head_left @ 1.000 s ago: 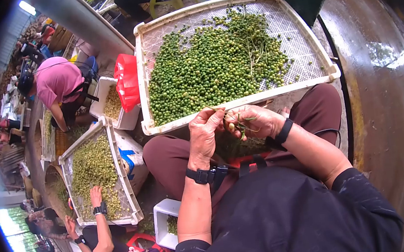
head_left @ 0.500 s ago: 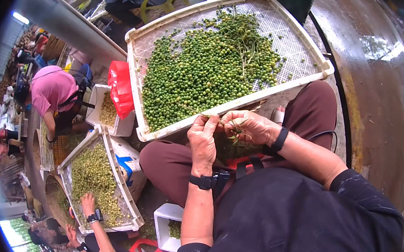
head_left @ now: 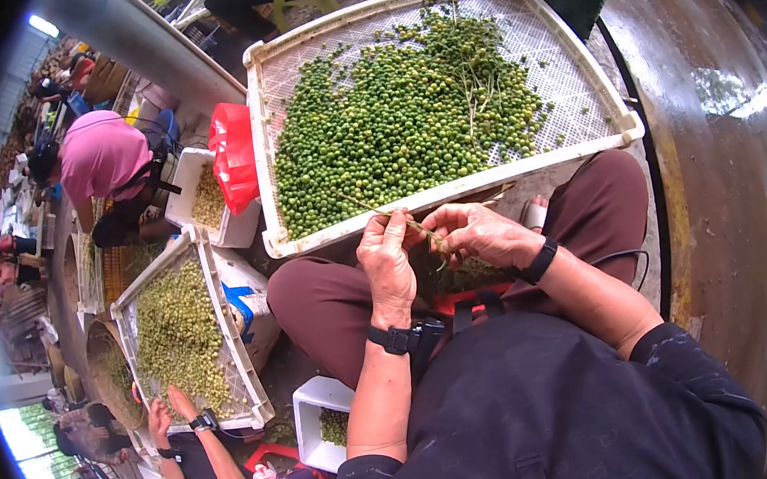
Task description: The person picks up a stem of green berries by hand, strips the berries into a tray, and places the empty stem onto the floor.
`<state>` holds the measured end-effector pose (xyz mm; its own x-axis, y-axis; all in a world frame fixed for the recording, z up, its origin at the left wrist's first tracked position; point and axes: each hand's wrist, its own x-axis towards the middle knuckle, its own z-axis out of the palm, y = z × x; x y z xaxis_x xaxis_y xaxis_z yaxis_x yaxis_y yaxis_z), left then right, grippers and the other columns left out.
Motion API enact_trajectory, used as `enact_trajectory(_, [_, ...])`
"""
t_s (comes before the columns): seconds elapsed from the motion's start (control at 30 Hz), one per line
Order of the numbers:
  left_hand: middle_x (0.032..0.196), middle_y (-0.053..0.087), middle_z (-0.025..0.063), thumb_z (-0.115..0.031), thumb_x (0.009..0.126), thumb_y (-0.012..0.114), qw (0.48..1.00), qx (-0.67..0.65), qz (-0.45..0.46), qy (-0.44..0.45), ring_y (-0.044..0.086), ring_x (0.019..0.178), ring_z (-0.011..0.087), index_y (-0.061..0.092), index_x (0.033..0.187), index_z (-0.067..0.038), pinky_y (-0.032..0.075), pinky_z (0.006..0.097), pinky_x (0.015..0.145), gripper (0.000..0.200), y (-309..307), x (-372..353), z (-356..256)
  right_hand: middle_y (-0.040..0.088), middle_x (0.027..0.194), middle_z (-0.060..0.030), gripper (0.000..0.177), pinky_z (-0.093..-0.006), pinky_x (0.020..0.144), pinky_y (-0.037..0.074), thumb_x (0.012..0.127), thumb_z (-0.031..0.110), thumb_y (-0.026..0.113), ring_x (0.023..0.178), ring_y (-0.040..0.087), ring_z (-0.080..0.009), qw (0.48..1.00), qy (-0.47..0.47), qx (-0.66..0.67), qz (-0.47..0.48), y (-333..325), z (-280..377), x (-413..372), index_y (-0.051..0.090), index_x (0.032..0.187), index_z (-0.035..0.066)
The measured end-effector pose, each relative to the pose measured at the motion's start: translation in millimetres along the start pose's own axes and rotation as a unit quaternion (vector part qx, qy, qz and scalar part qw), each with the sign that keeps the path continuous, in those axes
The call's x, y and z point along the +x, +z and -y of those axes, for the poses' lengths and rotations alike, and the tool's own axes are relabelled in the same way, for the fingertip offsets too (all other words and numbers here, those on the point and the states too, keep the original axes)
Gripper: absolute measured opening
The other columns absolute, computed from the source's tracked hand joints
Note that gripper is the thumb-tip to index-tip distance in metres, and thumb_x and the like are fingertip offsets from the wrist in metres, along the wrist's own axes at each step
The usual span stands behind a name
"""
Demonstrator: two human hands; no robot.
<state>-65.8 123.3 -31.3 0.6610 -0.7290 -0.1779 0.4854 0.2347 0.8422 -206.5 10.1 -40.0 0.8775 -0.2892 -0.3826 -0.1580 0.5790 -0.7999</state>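
Observation:
Just beyond my lap, my left hand (head_left: 387, 264) is closed, thumb and fingertips pinching a thin green stem (head_left: 422, 229). My right hand (head_left: 488, 239) is closed on the same stem, its fingers curled close beside the left. One end of the stem sticks out over the near rim of a white mesh tray (head_left: 454, 192). On that tray lies a wide heap of small round green fruits (head_left: 388, 116), with loose stalks (head_left: 481, 96) toward the right. Whether any fruit hangs on the stem between my fingers is hidden.
At left, a second tray (head_left: 236, 337) holds paler fruits, with a co-worker's hands (head_left: 180, 405) at its near edge. Another person in a pink top (head_left: 104, 153) bends over farther off. A red bag (head_left: 234, 157) and white foam boxes (head_left: 321, 453) stand around. Wet floor (head_left: 729, 200) lies right.
My right hand has shifted slightly and its fingers curl in more; the leafy bits beneath it show less. At left, the co-worker's hand has left the fruit heap and joined the other at the tray edge.

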Motion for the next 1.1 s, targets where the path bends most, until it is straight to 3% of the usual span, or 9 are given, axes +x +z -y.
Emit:
enact_trajectory(0.17, [0.092,0.070,0.0051,-0.014,0.103,0.059,0.999,-0.019,0.015,-0.030,0.068,0.076,0.0141,0.066,0.109,-0.002,0.057,0.0298,0.073,0.015,-7,1,-1,0.068,0.093,-0.0015,0.022,-0.0280,0.069,0.056,0.095,0.013,0.069,0.077,0.064,-0.0109,0.977,0.043,0.206,0.036,-13,-11,-1,0.063,0.115,0.006])
enact_trajectory(0.2, [0.094,0.070,0.0058,-0.014,0.104,0.058,0.999,-0.025,0.018,-0.034,0.068,0.078,0.0151,0.065,0.111,-0.001,0.058,0.0306,0.074,0.016,-8,1,-2,0.068,0.093,-0.0017,0.022,-0.0296,0.070,0.056,0.098,0.023,0.069,0.077,0.065,-0.0127,0.977,0.032,0.206,0.039,-12,-11,1,0.065,0.112,0.007])
enact_trajectory(0.33, [0.098,0.070,0.0079,-0.015,0.105,0.056,0.997,-0.047,0.035,-0.041,0.069,0.082,0.0168,0.064,0.114,-0.001,0.058,0.0317,0.075,0.019,-9,1,-3,0.070,0.097,-0.0034,0.030,-0.0329,0.070,0.058,0.102,0.037,0.061,0.081,0.068,-0.0160,0.958,0.068,0.276,0.022,-11,-15,-2,0.067,0.110,0.009])
enact_trajectory(0.53, [0.099,0.070,0.0086,-0.014,0.105,0.055,0.997,-0.030,0.053,-0.050,0.070,0.084,0.0179,0.064,0.115,-0.001,0.059,0.0331,0.075,0.019,-11,0,1,0.070,0.100,-0.0038,0.026,-0.0354,0.076,0.060,0.103,0.032,0.060,0.087,0.069,-0.0173,0.965,0.055,0.252,0.039,-18,-24,4,0.067,0.109,0.008])
enact_trajectory(0.73, [0.099,0.070,0.0086,-0.015,0.105,0.056,0.994,-0.091,0.042,-0.044,0.068,0.085,0.0177,0.064,0.114,-0.002,0.059,0.0332,0.075,0.018,-18,4,-7,0.070,0.110,-0.0094,0.032,-0.0425,0.087,0.059,0.103,0.029,0.056,0.099,0.069,-0.0246,0.939,0.062,0.334,0.053,-21,-25,6,0.065,0.120,0.003])
enact_trajectory(0.93, [0.097,0.070,0.0078,-0.013,0.103,0.057,0.984,-0.170,0.024,-0.049,0.069,0.085,0.0191,0.064,0.112,-0.003,0.059,0.0364,0.076,0.015,-29,6,-17,0.067,0.121,-0.0181,0.030,-0.0425,0.089,0.060,0.098,0.012,0.058,0.105,0.069,-0.0307,0.964,0.018,0.261,-0.052,-21,-24,6,0.059,0.125,-0.001])
enact_trajectory(1.03, [0.095,0.070,0.0074,-0.014,0.102,0.060,0.990,-0.135,-0.013,-0.032,0.069,0.083,0.0186,0.065,0.110,-0.003,0.059,0.0349,0.073,0.014,-26,2,-9,0.067,0.121,-0.0201,0.030,-0.0386,0.083,0.063,0.098,0.009,0.062,0.102,0.071,-0.0307,0.979,-0.033,0.163,-0.117,-25,-14,-3,0.056,0.125,-0.003])
enact_trajectory(1.07, [0.094,0.072,0.0074,-0.012,0.101,0.062,0.998,-0.069,0.004,0.000,0.070,0.080,0.0168,0.067,0.109,-0.002,0.059,0.0316,0.071,0.014,-23,-1,-8,0.069,0.114,-0.0156,0.024,-0.0307,0.071,0.060,0.098,0.010,0.064,0.092,0.071,-0.0216,0.974,-0.033,0.160,-0.155,-20,2,-8,0.059,0.120,0.000])
enact_trajectory(1.1, [0.093,0.073,0.0081,-0.011,0.099,0.063,0.985,0.149,0.052,0.064,0.071,0.077,0.0146,0.068,0.109,0.000,0.059,0.0284,0.070,0.016,-30,-4,-9,0.070,0.111,-0.0118,0.030,-0.0270,0.071,0.058,0.097,0.016,0.068,0.093,0.070,-0.0199,0.983,-0.065,0.123,-0.117,-41,0,-2,0.059,0.121,0.000])
